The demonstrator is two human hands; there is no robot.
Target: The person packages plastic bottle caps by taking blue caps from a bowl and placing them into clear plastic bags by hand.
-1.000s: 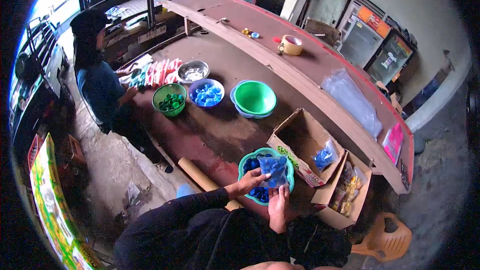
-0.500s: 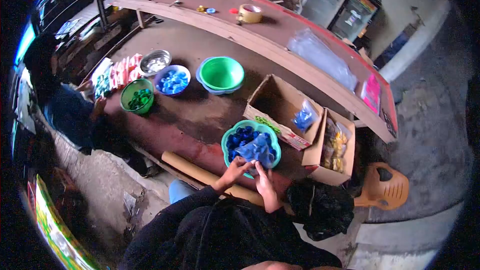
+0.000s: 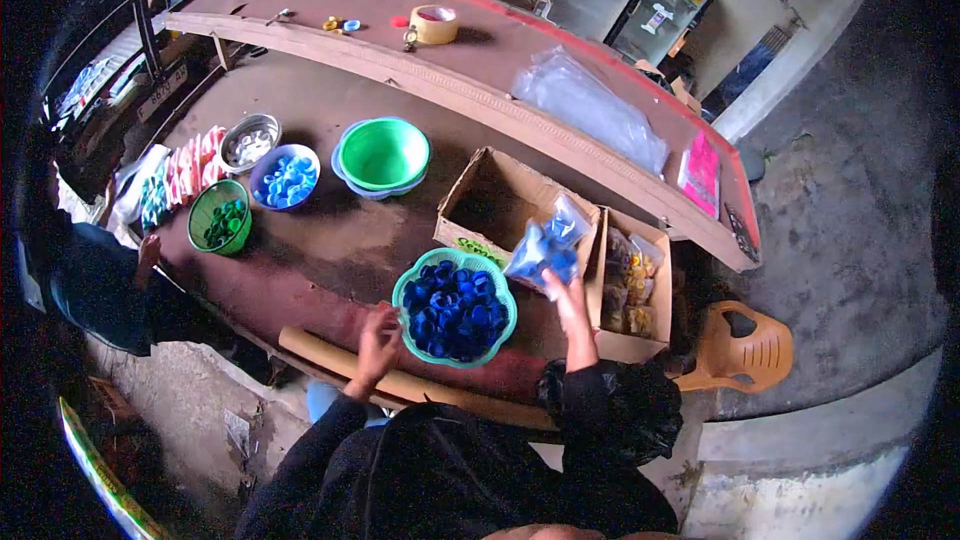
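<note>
Dark blue bottle caps (image 3: 452, 312) fill a scalloped turquoise basket (image 3: 512, 325) in front of me. My right hand (image 3: 568, 305) grips a clear plastic bag of blue caps (image 3: 543, 258) at the front wall of an open cardboard box (image 3: 480, 195). Inside that box lies another clear bag with blue contents (image 3: 568, 220). Beside the basket's left rim is my left hand (image 3: 376, 342), its fingers loosely bent and apart, with nothing visible in them.
A second cardboard box (image 3: 640, 340) holds bags of yellowish pieces. Further left stand green bowls (image 3: 385, 152), a bowl of light blue caps (image 3: 285, 178) and a green basket (image 3: 220, 218). Another person's hand (image 3: 148, 252) shows at far left. An orange chair (image 3: 745, 345) stands right.
Both hands were together on the bag over the basket. My right hand has carried the bag right to the box, while the left has come off it and moved left. The view has shifted.
</note>
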